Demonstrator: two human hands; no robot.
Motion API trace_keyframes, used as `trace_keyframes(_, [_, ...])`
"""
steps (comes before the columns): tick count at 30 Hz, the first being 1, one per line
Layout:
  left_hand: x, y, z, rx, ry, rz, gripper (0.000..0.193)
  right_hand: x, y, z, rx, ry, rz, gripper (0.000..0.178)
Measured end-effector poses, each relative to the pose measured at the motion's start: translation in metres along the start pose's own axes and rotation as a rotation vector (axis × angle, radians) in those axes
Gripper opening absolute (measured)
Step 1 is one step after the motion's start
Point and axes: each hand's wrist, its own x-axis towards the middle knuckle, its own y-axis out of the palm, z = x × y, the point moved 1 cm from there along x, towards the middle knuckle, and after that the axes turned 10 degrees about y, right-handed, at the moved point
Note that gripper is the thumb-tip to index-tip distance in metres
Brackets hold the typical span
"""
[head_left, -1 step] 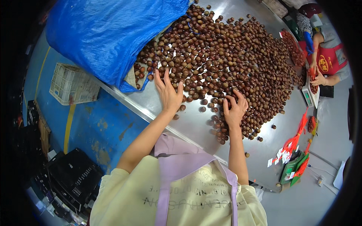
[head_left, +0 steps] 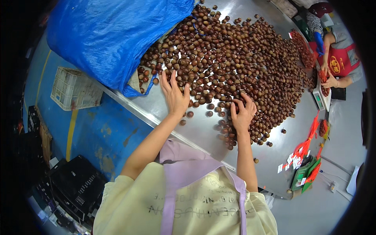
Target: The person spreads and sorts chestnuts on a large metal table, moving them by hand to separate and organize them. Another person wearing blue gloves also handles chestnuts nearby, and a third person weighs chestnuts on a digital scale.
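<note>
1. Head view: our left hand (head_left: 176,100), fingers spread wide, no grip seen, beside brown nuts (head_left: 270,58).
2. Our right hand (head_left: 243,113): fingers apart, loosely bent over nuts; we see nothing gripped.
3. Nuts lie across our bench (head_left: 199,135), some in the blue sack (head_left: 102,39)'s mouth.

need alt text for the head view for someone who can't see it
A person's left hand and right hand, both open, are at the near edge of round brown nuts spread over a metal table. A blue sack lies at upper left; at right, a co-worker is at a scale.
</note>
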Motion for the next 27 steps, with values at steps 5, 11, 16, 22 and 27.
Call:
trace_keyframes(5, [0.02,0.028,-0.013,-0.122,0.063,0.089,0.067,0.001,0.0,0.0,0.009,0.003,-0.018,0.012])
trace_keyframes(11, [0.03,0.059,-0.038,-0.207,0.261,0.313,0.065,0.0,0.002,-0.002,0.023,0.01,-0.019,0.011])
trace_keyframes(16, [0.049,0.06,-0.061,-0.266,0.327,0.67,0.066,0.004,-0.009,-0.006,0.035,0.008,0.204,0.021])
trace_keyframes(22, [0.013,-0.005,-0.051,-0.16,0.452,0.487,0.08,-0.041,-0.071,-0.025,0.032,0.166,0.062,0.052])
trace_keyframes(27, [-0.039,-0.063,-0.017,-0.125,0.336,0.517,0.087,-0.099,-0.088,-0.034,-0.024,0.285,0.092,0.063])
